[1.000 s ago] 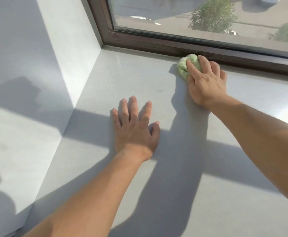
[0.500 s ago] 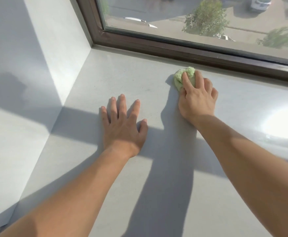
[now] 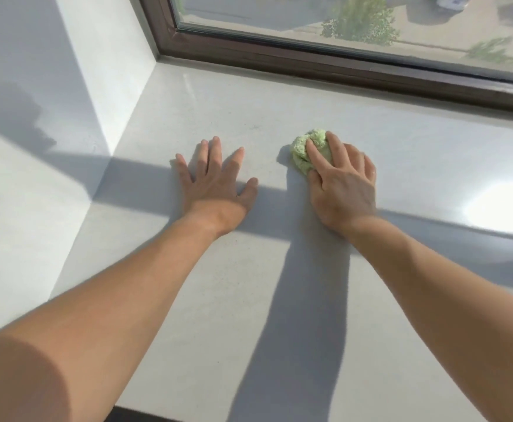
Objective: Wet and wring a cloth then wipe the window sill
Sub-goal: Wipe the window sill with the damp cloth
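My right hand (image 3: 345, 184) grips the balled cloth (image 3: 299, 154), left hand (image 3: 215, 182) flat on the sill (image 3: 249, 300); I'd press evenly, overlapping strokes.

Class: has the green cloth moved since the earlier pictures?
Yes. The green cloth, held by the right hand, has drawn back from the brown window frame toward the person; bare sill now lies between them.

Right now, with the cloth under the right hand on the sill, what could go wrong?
1. The green cloth is bunched into a small wad in the right hand, so passes likely cover narrow strips and may leave gaps.
2. The left hand lies flat on the window sill; that patch may go unwiped.
3. The far corner by the window frame could be missed.
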